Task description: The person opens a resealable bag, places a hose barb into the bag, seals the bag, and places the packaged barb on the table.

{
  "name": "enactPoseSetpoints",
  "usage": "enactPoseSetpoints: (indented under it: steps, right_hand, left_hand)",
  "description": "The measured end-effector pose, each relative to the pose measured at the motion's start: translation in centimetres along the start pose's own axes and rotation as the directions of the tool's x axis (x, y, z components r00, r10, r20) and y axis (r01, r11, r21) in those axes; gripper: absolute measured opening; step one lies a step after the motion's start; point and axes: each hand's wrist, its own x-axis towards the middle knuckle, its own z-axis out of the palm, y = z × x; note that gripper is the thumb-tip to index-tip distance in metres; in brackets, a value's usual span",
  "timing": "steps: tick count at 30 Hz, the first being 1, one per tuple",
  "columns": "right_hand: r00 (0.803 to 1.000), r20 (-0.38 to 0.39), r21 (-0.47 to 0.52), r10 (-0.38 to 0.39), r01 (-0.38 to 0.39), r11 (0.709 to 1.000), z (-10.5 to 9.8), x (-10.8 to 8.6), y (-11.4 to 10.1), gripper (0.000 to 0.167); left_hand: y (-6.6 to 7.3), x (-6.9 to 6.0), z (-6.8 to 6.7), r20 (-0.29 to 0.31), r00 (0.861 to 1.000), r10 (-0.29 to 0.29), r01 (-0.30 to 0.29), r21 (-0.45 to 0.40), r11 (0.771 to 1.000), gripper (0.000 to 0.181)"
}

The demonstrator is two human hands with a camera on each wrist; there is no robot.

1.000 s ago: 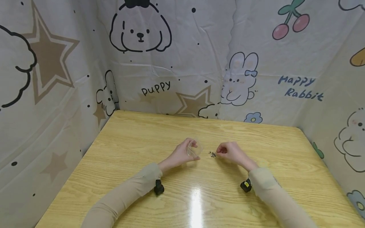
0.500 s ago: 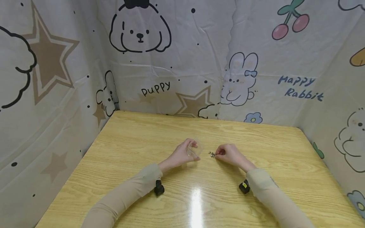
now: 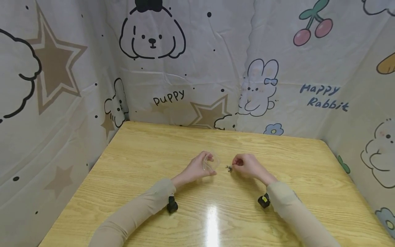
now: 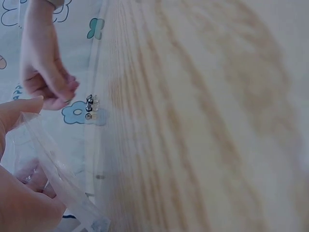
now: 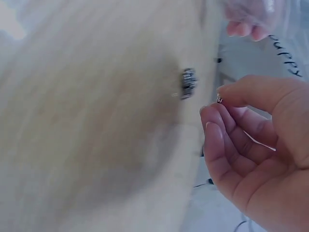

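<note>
Around the middle of the table, my left hand [image 3: 196, 165] grips a clear plastic container [image 3: 213, 162], its wide rim tilted toward the right. To its right lies a small heap of shiny silver metal pieces [image 3: 229, 168]; in the left wrist view the metal pieces [image 4: 90, 107] look rounded, but their exact kind is too small to tell. My right hand [image 3: 248, 164] is just right of the heap. In the right wrist view my right hand [image 5: 260, 140] pinches one tiny shiny metal piece [image 5: 219, 98] between thumb and fingertip, apart from the heap [image 5: 188, 83].
The wood-grain table [image 3: 148, 144] extends around both hands. A printed cloth [image 3: 197, 68] with cartoon drawings hangs behind it and at both sides. A bright reflection lies on the tabletop near the front.
My right hand moved slightly left to the heap, then rose a little from it with a metal piece pinched. My left hand and the container have stayed in place.
</note>
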Motion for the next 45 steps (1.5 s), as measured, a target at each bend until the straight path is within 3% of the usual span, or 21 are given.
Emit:
enactPoseSetpoints:
  steps: [12, 20, 25, 30, 37, 45]
  right_hand:
    - [0.986, -0.078, 0.021, -0.146, 0.148, 0.989, -2.6, 1.1, -4.6, 0.006]
    - [0.971, -0.067, 0.012, -0.229, 0.230, 0.973, -3.0, 1.9, -7.8, 0.003]
    - [0.956, -0.059, 0.008, -0.287, 0.288, 0.958, -2.9, 2.1, -8.6, 0.005]
    - [0.955, -0.076, 0.017, -0.287, 0.289, 0.957, -3.0, 2.2, -8.3, 0.007]
    - [0.970, -0.105, -0.005, -0.218, 0.219, 0.976, -3.0, 1.9, -6.1, 0.008]
    - [0.992, -0.051, 0.007, -0.113, 0.113, 0.994, -1.7, 1.2, -2.5, 0.007]
  left_hand:
    - [-0.1, -0.1, 0.0, 0.020, 1.000, -0.008, 0.008, -0.013, 1.000, 0.058]
    - [-0.2, -0.2, -0.2, 0.046, 0.999, -0.001, 0.003, -0.042, 0.999, 0.063]
    - [-0.1, -0.2, -0.3, 0.044, 0.999, 0.014, -0.012, -0.050, 0.999, 0.059]
    - [-0.2, 0.0, -0.3, 0.035, 0.999, 0.022, -0.020, -0.040, 0.999, 0.061]
    - [-0.2, 0.1, -0.2, 0.015, 1.000, 0.019, -0.018, -0.020, 1.000, 0.060]
    - [-0.3, 0.1, -0.1, 0.010, 1.000, 0.011, -0.011, -0.014, 1.000, 0.058]
